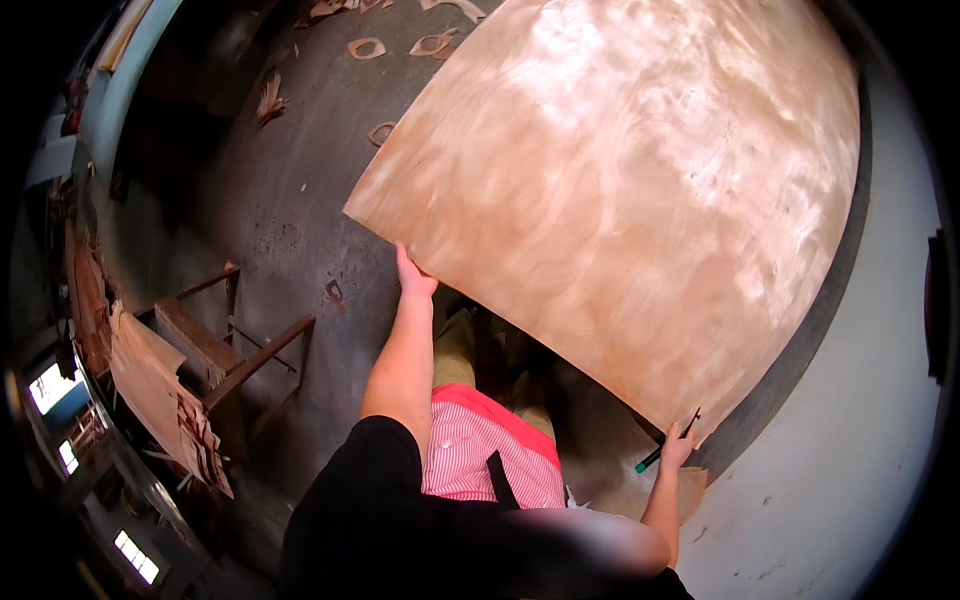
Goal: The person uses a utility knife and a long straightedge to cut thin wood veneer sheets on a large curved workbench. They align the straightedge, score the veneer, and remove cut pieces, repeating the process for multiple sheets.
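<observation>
A large, thin sheet of pale tan wood veneer spreads out in front of me, its surface wavy and shiny. My left hand grips the near edge close to its left corner, with the thumb on top and the other fingers hidden beneath. At the near right corner, my right hand is closed around a slim dark tool with a green end. A thin dark tip sticks out past the fingers at the sheet's edge. Whether that hand also pinches the veneer is unclear.
Veneer scraps with oval holes lie on the dark floor. To the left stands a wooden frame beside a stack of veneer pieces. A pale wall runs along the right. Another veneer piece rests below my right hand.
</observation>
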`<act>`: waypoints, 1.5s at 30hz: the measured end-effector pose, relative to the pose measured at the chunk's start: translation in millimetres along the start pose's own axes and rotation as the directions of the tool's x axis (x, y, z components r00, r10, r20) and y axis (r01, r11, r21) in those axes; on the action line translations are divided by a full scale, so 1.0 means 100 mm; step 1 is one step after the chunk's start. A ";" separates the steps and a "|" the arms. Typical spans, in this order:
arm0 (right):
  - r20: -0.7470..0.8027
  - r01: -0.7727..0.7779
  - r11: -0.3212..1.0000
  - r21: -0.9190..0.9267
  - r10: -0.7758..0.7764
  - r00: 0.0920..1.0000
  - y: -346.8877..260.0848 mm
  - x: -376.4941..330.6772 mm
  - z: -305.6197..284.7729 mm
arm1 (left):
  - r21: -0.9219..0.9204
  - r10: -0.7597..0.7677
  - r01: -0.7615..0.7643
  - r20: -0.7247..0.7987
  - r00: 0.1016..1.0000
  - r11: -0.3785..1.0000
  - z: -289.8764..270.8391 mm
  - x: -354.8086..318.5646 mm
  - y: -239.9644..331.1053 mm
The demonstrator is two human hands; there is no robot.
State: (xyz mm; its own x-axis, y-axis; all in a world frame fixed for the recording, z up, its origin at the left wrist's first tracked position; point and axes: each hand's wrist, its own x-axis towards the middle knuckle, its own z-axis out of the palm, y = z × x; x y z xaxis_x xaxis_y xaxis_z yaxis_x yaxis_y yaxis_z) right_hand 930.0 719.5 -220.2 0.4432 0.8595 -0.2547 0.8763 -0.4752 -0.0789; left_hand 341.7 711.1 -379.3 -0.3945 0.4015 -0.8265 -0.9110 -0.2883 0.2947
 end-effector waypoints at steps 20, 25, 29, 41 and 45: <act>0.086 -0.065 0.996 -0.059 0.070 0.994 -0.15 -0.14 0.58 | 0.626 0.312 -0.056 -0.308 0.899 0.778 -0.42 0.76 0.71; 0.082 -0.073 0.986 -0.148 0.086 0.993 -0.67 -0.46 0.57 | 0.765 0.451 -0.011 -0.367 0.814 0.644 -0.39 0.85 0.79; 0.116 -0.082 0.986 -0.144 0.099 0.988 -0.78 -0.49 0.60 | 0.777 0.407 0.042 -0.374 0.833 0.628 -0.36 0.82 0.83; 0.114 -0.018 0.999 -0.046 0.023 0.993 -0.79 -0.54 0.62 | 0.850 0.545 -0.019 -0.320 0.775 0.527 -0.45 0.83 0.75; 0.129 -0.027 0.997 -0.075 0.037 0.991 -0.62 -0.54 0.72 | 0.942 0.698 0.013 -0.259 0.668 0.337 -0.78 0.87 0.62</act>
State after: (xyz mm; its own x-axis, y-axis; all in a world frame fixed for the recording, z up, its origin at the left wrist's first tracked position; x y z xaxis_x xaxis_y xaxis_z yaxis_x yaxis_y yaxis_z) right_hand 838.5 688.6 -270.7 0.4470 0.8100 -0.3796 0.8756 -0.4831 0.0002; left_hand 260.6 660.1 -470.5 -0.8681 -0.1576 -0.4708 -0.4248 0.7266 0.5400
